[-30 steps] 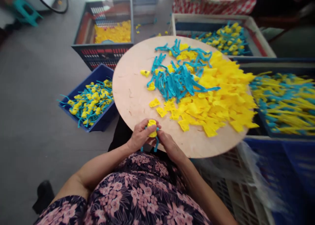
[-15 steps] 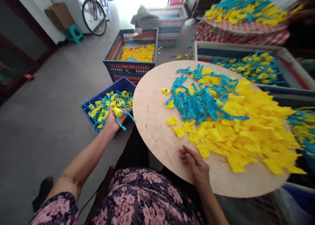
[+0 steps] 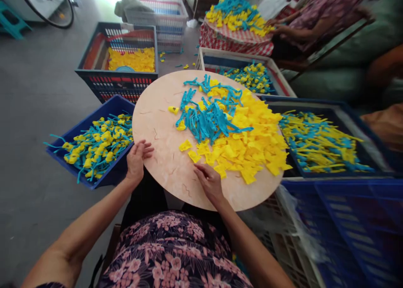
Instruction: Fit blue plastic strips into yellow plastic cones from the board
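The left hand (image 3: 137,161) was open with its fingers spread; it lay at the edge of the round wooden board (image 3: 154,153) and held nothing. The right hand (image 3: 209,182) lay on the board too, open and empty; its fingertips were just beside the yellow pieces (image 3: 242,149). A big heap of those pieces lay loose on the board; a tangle of blue strips (image 3: 204,122) lay on top of it; so a lot looked not joined yet. Near the left hand, the blue crate (image 3: 111,101) was full of yellow-and-blue bundles (image 3: 97,147); these looked joined, so some work seemed done. A dark crate (image 3: 302,104) on the right held long yellow and blue sticks (image 3: 317,143); I could not tell if those were done.
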The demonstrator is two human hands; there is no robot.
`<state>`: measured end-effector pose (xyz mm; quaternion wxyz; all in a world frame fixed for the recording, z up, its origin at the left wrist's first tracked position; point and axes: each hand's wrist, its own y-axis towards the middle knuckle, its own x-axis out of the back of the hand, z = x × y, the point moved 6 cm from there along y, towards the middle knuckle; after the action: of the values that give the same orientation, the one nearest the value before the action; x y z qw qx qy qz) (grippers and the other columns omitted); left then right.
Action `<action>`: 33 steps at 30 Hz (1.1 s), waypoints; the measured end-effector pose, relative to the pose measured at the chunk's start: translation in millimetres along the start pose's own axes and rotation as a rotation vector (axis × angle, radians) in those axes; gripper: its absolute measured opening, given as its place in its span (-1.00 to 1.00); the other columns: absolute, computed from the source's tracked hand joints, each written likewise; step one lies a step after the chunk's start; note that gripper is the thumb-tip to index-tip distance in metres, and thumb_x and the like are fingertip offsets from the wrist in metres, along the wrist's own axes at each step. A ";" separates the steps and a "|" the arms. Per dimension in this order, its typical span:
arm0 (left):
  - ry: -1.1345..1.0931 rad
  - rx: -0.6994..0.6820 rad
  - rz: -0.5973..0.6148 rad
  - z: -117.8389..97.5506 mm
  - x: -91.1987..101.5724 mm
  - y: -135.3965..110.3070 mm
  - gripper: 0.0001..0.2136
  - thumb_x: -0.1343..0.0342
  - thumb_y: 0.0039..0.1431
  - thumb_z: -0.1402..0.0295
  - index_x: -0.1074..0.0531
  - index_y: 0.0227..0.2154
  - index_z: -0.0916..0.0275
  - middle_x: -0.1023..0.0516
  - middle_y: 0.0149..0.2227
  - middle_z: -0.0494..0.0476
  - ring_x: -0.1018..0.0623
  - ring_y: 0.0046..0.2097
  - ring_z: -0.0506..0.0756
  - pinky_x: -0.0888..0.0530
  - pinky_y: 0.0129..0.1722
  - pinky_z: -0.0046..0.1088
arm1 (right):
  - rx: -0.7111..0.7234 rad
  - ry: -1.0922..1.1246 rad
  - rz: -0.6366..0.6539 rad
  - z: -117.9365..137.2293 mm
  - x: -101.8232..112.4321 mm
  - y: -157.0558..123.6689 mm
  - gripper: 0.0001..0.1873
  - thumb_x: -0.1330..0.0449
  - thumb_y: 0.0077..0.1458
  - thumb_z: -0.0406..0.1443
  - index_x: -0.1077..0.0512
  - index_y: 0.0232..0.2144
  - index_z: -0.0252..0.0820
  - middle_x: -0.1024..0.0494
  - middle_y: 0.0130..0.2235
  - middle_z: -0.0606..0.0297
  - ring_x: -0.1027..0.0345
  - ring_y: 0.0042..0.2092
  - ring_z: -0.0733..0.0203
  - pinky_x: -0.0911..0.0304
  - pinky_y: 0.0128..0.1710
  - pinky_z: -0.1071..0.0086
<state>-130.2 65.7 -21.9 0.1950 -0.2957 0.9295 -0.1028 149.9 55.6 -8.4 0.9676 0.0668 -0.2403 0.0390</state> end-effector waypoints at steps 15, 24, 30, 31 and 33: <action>0.108 0.083 0.203 31.1 -46.0 -28.8 -0.61 -0.28 -0.02 0.15 -0.47 -0.19 0.31 -0.62 -0.24 0.21 -0.63 -0.31 0.06 -0.49 -0.33 -0.45 | 0.097 -0.836 0.219 30.7 -55.8 136.7 -0.67 0.06 0.30 -0.38 -0.49 -0.12 -0.20 -0.48 -0.04 0.06 -0.40 -0.10 0.12 -0.21 -0.24 0.39; 0.058 0.126 0.208 43.8 -62.8 -21.1 -0.61 -0.30 -0.06 0.21 -0.44 -0.19 0.33 -0.59 -0.28 0.17 -0.61 -0.35 0.04 -0.53 -0.28 -0.40 | 0.072 -0.558 0.165 32.8 -30.1 105.3 -0.71 -0.01 0.30 -0.28 -0.51 -0.12 -0.22 -0.55 -0.09 0.12 -0.42 -0.07 0.12 -0.24 -0.15 0.36; 0.060 0.086 0.171 39.2 -59.1 -13.8 -0.63 -0.30 -0.06 0.21 -0.44 -0.22 0.32 -0.59 -0.29 0.16 -0.60 -0.35 0.03 -0.51 -0.28 -0.41 | 0.020 -0.722 0.217 28.3 -46.6 108.1 -0.74 -0.09 0.24 -0.26 -0.50 -0.09 -0.15 -0.53 -0.04 0.11 -0.43 -0.11 0.09 -0.22 -0.26 0.35; 0.056 0.086 0.168 39.0 -58.7 -14.0 -0.63 -0.30 -0.06 0.21 -0.44 -0.22 0.32 -0.59 -0.29 0.15 -0.60 -0.35 0.03 -0.51 -0.28 -0.42 | -0.002 -0.722 0.206 25.7 -47.3 109.3 -0.77 -0.09 0.23 -0.29 -0.51 -0.14 -0.16 -0.53 -0.06 0.11 -0.43 -0.11 0.09 -0.22 -0.27 0.35; 0.046 0.089 0.166 38.2 -59.0 -15.4 -0.63 -0.32 -0.06 0.21 -0.45 -0.22 0.32 -0.59 -0.28 0.16 -0.60 -0.34 0.04 -0.50 -0.27 -0.42 | -0.027 -0.669 0.168 22.8 -45.1 110.5 -0.81 -0.09 0.21 -0.33 -0.51 -0.23 -0.19 -0.54 -0.11 0.13 -0.43 -0.15 0.12 -0.23 -0.27 0.35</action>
<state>-62.0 85.2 -33.9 0.1943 -0.2063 0.9496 -0.1341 87.8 159.4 2.6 0.8295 0.0432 -0.5494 0.0911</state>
